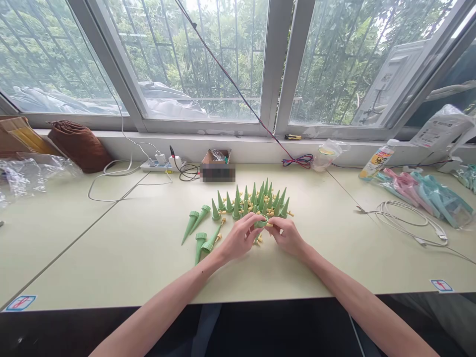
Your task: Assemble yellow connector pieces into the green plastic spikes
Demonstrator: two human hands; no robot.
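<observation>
My left hand [243, 235] is closed on a green plastic watering spike [261, 222], its round open end turned up toward me. At the right side of that rim, the fingers of my right hand [288, 235] pinch a small yellow valve [269, 225]. Whether the valve sits in the spike or only touches it, I cannot tell. Just beyond my hands, many green spikes [255, 193] with yellow valves stand point-up in a cluster. Several loose spikes [201, 240] lie to the left of my left hand. A few yellow valves [259, 241] show on the table below my hands.
Along the back are a power strip [163, 164], a small box [217, 171] and a bundled cable [299, 161]. At the right lie a bottle [378, 159], pink and teal plastic tools [427, 193] and a white cable [405, 223]. A brown pouch [80, 146] rests at the left.
</observation>
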